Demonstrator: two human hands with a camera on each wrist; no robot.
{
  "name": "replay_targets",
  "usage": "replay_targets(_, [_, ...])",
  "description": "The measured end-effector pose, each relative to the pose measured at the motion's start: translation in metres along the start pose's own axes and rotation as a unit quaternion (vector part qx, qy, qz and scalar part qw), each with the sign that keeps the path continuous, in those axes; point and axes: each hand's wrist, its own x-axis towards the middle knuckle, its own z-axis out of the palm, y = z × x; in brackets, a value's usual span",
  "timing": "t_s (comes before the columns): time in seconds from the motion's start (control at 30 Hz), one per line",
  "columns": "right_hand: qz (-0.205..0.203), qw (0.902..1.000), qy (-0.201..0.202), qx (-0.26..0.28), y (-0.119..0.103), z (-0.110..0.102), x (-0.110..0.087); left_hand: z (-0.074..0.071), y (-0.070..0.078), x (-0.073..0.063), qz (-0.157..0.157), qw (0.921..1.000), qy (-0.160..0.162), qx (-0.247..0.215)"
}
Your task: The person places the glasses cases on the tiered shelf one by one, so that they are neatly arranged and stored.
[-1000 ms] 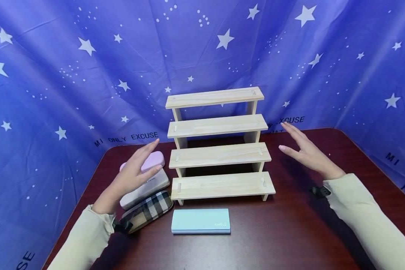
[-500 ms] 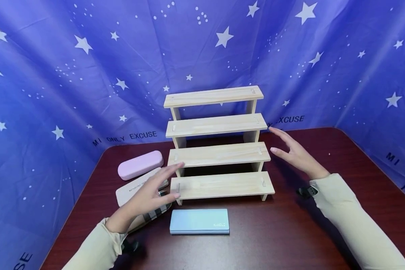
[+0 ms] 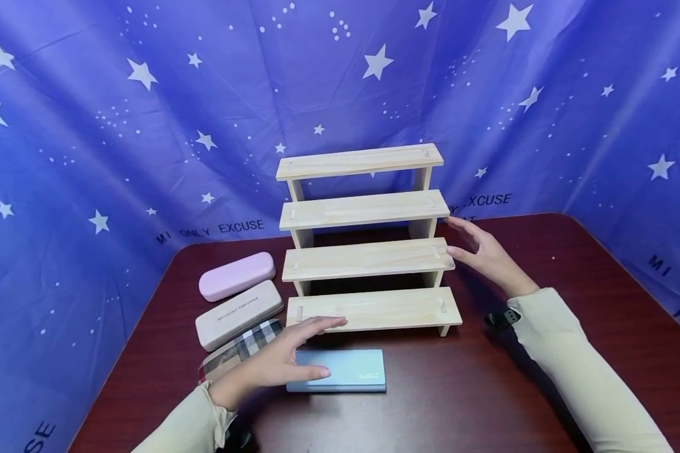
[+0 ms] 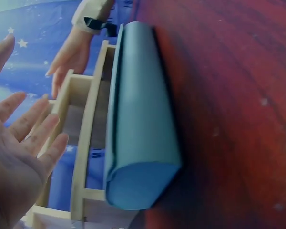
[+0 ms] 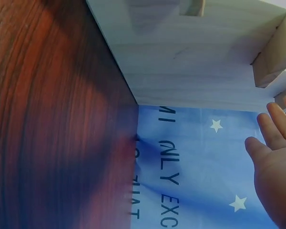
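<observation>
My left hand, fingers extended, is over the left part of a light blue glasses case at the front of the table. In the left wrist view a gap separates the hand from the blue case. Behind the case stands a wooden four-tier step rack. With loosely bent fingers, my right hand is beside the rack's right end at the middle tiers. Whether its fingertips touch the wood, I cannot tell. Both hands hold nothing.
Left of the rack lie a pink glasses case, a white one and a plaid one, the last partly hidden by my left hand. A blue star-printed curtain surrounds the dark red table.
From over the cases at the left, my left hand has moved right and toward me, over the blue case. My right hand has moved left, closer to the rack. The cases stayed put.
</observation>
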Motion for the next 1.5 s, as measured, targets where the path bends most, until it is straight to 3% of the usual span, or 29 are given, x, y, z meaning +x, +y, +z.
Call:
replay_targets(0.23, [-0.002, 0.9998, -0.013, 0.014, 0.003, 0.002, -0.001, 0.011, -0.008, -0.001, -0.023, 0.9986, -0.016, -0.045])
replay_targets(0.57, [0.041, 0.9988, -0.028, -0.003, 0.008, 0.007, -0.001, 0.017, -0.02, -0.005, -0.062, 0.9975, -0.029, -0.02])
replay_targets(0.83, [0.048, 0.9965, -0.043, -0.053, 0.015, 0.003, -0.004, 0.016, -0.024, -0.007, -0.033, 0.9965, -0.057, 0.051])
replay_targets(1.27, [0.051, 0.9946, -0.06, -0.067, 0.018, 0.002, -0.004, 0.012, -0.032, -0.011, -0.023, 0.9939, -0.08, 0.073])
replay_targets(1.5, [0.049, 0.9953, -0.057, -0.061, 0.019, 0.002, -0.006, 0.011, -0.034, -0.011, -0.055, 0.9914, -0.097, 0.069])
